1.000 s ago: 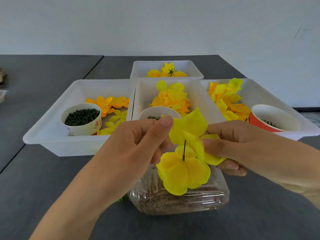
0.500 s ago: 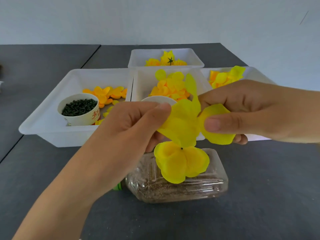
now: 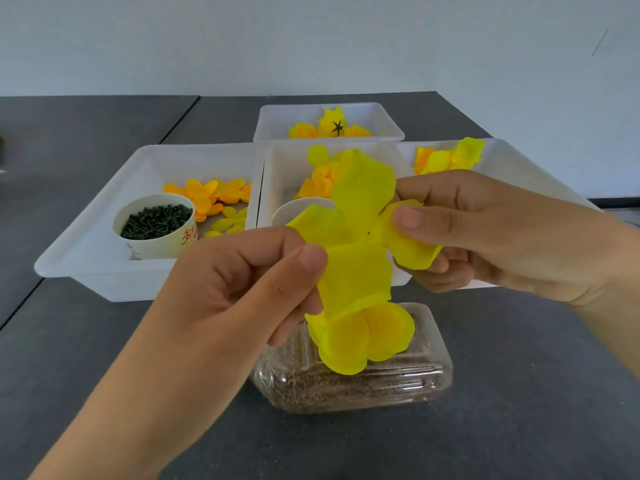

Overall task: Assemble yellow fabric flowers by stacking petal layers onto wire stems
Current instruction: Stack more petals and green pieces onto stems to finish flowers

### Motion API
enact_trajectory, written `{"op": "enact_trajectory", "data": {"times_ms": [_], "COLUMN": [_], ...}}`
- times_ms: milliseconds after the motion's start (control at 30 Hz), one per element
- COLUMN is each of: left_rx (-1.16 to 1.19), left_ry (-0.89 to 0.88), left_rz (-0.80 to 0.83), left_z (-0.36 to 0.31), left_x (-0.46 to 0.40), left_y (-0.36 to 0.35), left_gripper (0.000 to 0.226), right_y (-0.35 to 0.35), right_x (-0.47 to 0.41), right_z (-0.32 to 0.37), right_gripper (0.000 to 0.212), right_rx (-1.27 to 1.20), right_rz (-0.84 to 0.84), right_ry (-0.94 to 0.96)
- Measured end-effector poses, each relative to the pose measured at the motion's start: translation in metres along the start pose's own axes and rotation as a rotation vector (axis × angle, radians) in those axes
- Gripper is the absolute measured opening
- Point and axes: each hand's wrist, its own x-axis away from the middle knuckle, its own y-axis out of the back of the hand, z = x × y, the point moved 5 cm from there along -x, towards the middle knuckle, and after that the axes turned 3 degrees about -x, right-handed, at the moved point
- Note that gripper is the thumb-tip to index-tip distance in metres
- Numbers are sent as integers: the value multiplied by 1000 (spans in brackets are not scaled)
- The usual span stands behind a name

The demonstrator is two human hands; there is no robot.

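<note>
A large yellow petal layer (image 3: 360, 237) is spread flat between my hands, its small centre hole facing me. My left hand (image 3: 249, 289) pinches its left petal between thumb and fingers. My right hand (image 3: 485, 230) pinches its right petal the same way. Just below hangs a smaller yellow flower (image 3: 367, 337) of stacked petals, above a clear plastic bottle (image 3: 363, 386) lying on its side with brown grains inside. The wire stem is hidden behind the petals.
White trays stand behind: the left tray (image 3: 86, 258) holds a paper cup of dark green pieces (image 3: 156, 225) and orange-yellow petals (image 3: 211, 195); the middle tray (image 3: 284, 174), right tray (image 3: 512, 161) and far tray (image 3: 277, 123) hold more yellow petals and flowers. The table (image 3: 519, 393) is dark grey.
The petal layer has been turned and opened flat toward me, covering the wire tip that stood out one second ago. Both hands rose slightly; the view moved closer.
</note>
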Motion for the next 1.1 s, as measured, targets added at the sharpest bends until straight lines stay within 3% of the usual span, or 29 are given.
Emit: {"op": "enact_trajectory", "data": {"times_ms": [67, 200, 433, 633, 800, 933, 1100], "left_rx": [-60, -111, -131, -175, -336, -95, 276], "left_ry": [-20, 12, 10, 192, 431, 589, 681], "left_rz": [-70, -167, -165, -200, -14, 35, -77], "left_z": [-1, 1, -2, 29, 55, 70, 85], "left_x": [5, 10, 16, 25, 43, 61, 61], "left_y": [1, 2, -8, -1, -17, -36, -42], "left_gripper": [35, 35, 43, 56, 60, 58, 44], "right_y": [-1, -3, 6, 21, 44, 50, 33], "right_x": [3, 8, 23, 20, 22, 45, 48], "right_z": [-11, -13, -23, -39, -64, -93, -98], "right_gripper": [22, 26, 28, 27, 39, 18, 42], "right_rx": [-45, -144, -160, -332, -449, -240, 81], "right_rz": [-120, -175, -374, -195, -82, -160, -140], "right_ry": [62, 74, 162, 107, 16, -17, -185]}}
